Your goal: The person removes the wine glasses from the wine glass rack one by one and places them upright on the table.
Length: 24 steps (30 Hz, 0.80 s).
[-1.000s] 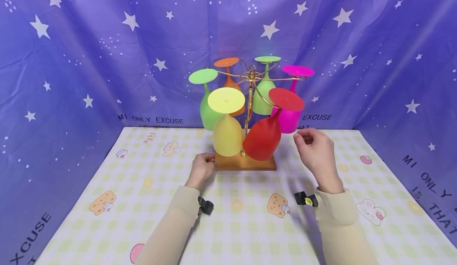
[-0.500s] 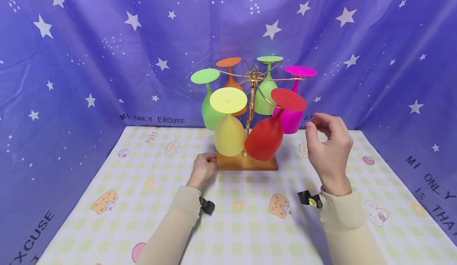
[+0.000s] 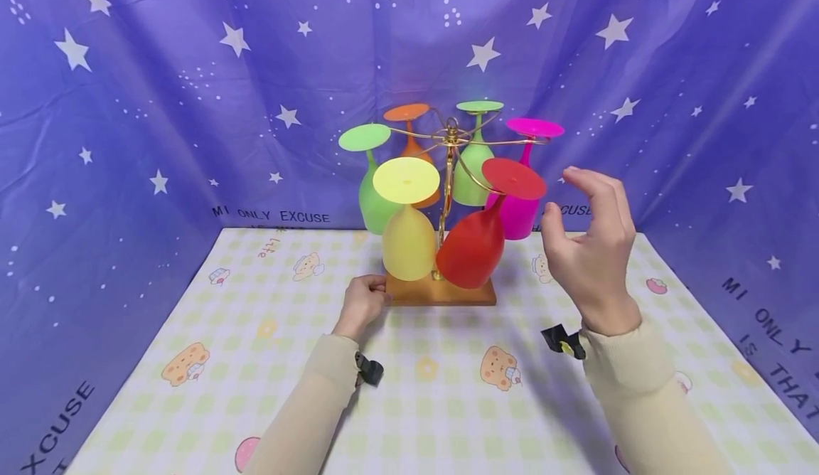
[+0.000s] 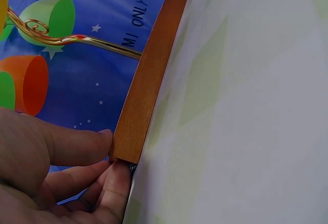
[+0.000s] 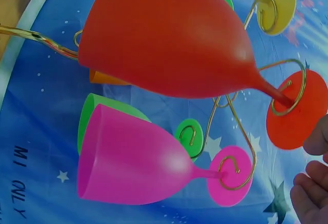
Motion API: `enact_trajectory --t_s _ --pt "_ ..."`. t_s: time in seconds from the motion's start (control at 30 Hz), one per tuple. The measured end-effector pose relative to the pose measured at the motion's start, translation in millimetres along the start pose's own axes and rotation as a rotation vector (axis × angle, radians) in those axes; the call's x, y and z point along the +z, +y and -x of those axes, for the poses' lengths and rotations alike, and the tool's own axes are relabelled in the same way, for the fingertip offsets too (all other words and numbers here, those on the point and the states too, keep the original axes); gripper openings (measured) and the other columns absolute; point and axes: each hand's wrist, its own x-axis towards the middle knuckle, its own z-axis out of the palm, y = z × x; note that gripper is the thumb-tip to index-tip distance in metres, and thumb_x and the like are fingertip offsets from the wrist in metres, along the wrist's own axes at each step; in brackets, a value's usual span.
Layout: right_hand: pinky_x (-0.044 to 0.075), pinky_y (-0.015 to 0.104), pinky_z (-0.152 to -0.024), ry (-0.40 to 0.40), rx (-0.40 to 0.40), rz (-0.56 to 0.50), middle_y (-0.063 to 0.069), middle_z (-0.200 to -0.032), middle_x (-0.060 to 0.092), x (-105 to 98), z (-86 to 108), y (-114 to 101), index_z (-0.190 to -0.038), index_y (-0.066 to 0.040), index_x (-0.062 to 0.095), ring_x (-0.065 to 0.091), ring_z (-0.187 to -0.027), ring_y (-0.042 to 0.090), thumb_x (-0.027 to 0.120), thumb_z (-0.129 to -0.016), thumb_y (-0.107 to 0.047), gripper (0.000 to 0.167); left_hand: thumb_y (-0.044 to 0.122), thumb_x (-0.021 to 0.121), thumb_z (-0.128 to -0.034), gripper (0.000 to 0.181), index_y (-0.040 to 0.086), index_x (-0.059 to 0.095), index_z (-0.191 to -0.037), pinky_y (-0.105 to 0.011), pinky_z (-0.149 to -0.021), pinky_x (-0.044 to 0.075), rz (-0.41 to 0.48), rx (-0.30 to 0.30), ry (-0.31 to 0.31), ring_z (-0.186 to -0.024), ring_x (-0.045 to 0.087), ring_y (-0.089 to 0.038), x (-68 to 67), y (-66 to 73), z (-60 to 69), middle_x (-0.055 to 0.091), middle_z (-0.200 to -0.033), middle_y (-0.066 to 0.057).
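Observation:
A gold wire wine glass rack [image 3: 450, 137] stands on a wooden base [image 3: 441, 291], with several coloured goblets hanging upside down from its curled arms. My left hand [image 3: 362, 306] grips the base's left end; in the left wrist view the thumb lies over the wood and the fingers are against its end. At the front hang a yellow goblet [image 3: 409, 244] and a tilted red goblet [image 3: 473, 247]. Right of them, my right hand [image 3: 591, 251] is raised, thumb and fingers apart, holding nothing. It is nearest the red goblet's foot [image 5: 297, 110] and the pink goblet [image 5: 136, 160].
Green goblets [image 3: 377, 201] [image 3: 475, 169] and an orange goblet [image 3: 416, 144] hang at the sides and back. A checked cloth [image 3: 422, 404] with cartoon prints covers the table. Purple starry curtains [image 3: 384, 34] close off the back and sides.
My right hand has risen and moved slightly right, from beside the pink goblet's rim, and its thumb and fingers have spread apart. The left hand and the rack look the same.

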Motion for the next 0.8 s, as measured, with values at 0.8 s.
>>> enact_trajectory --t_s 0.8 --pt "0.044 0.041 -0.096 -0.243 -0.272 -0.033 0.024 -0.104 0.065 11 -1.4 17 -0.100 0.010 0.066 0.060 -0.101 0.039 0.054 -0.079 0.009 0.024 0.000 0.069 -0.0795 0.030 -0.002 0.068 -0.110 -0.031 -0.074 0.050 -0.005 0.001 -0.003 -0.083 0.060 -0.019 -0.5 -1.6 -0.7 0.065 -0.092 -0.008"
